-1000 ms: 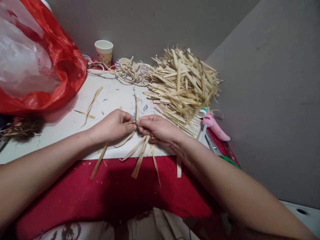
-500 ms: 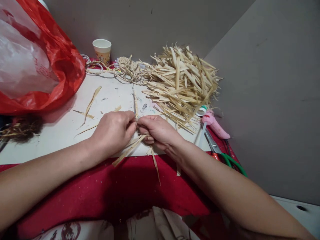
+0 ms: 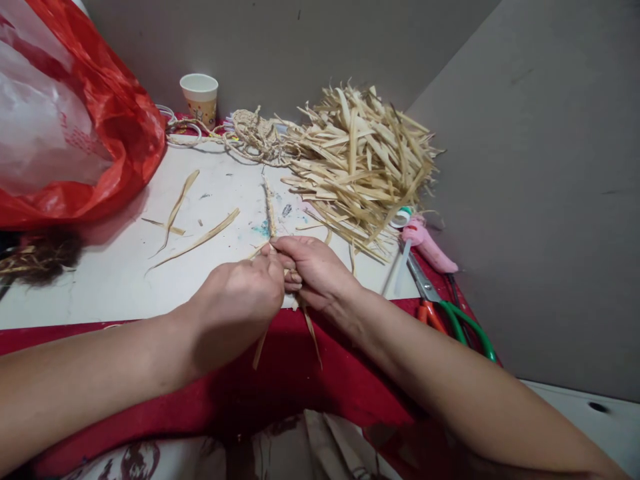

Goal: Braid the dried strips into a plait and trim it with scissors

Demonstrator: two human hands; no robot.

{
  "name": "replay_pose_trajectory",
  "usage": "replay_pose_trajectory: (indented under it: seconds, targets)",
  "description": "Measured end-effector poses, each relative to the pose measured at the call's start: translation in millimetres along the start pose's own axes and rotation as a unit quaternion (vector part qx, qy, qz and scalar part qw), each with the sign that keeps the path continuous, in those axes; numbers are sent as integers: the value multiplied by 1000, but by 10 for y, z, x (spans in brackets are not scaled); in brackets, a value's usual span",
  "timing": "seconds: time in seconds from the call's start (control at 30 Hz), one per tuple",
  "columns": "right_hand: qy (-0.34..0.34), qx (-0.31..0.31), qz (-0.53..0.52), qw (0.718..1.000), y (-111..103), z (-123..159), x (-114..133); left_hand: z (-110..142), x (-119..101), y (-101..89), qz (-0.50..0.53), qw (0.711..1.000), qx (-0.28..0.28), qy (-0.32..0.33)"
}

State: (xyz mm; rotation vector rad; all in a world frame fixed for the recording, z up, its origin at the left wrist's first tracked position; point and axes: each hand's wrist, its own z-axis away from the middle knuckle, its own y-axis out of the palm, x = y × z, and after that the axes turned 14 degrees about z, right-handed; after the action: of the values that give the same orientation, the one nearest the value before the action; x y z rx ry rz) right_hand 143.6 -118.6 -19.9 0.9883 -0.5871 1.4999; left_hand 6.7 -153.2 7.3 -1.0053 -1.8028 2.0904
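Note:
My right hand (image 3: pixel 320 270) pinches the near end of a short braided straw cord (image 3: pixel 269 203), which points away from me over the white board. Right against it, my left hand (image 3: pixel 245 283) has its fingers closed on the loose straw strips (image 3: pixel 261 350) at that same end. Their exact grip is hidden behind the knuckles. Several strip ends hang below the hands over the red cloth. Beyond lies a large pile of dry straw strips (image 3: pixel 360 160), with a coil of finished braid (image 3: pixel 255 133) to its left.
A red plastic bag (image 3: pixel 130 133) fills the left side. A paper cup (image 3: pixel 200 100) stands at the back. At right lie a pink glue gun (image 3: pixel 430 247), green-handled scissors (image 3: pixel 455 320) and orange handles (image 3: pixel 431 317). Loose strips (image 3: pixel 200 241) lie on the white board (image 3: pixel 120 293). Grey walls (image 3: pixel 550 200) enclose the back and right.
My left hand has moved down and toward me, its wrist turned, uncovering a loose strip on the board. The right hand stays pinched on the braid in nearly the same place.

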Motion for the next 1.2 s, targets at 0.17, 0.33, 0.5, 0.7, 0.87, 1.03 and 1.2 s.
replay_pose_trajectory:
  seconds: [0.17,0.33,0.5,0.7,0.87,1.03,1.2]
  targets:
    - [5,11,7,1000,-47,27,18,-39,51,-332,256,966,-5,-40]
    - [-15,69,18,997,-112,19,29,-302,349,-269,482,857,-118,-141]
    - [-13,87,42,995,-139,-8,44,-443,459,-14,685,696,53,-209]
    - [-5,94,64,993,-161,-22,60,-441,404,-70,654,720,58,-227]
    - [15,105,85,991,-172,-11,74,-436,467,-73,530,831,21,-170]
    - [8,105,121,987,-174,1,86,-428,492,-89,427,895,21,-128]
    - [-27,85,206,974,-178,11,111,-445,514,-59,481,868,27,-119]
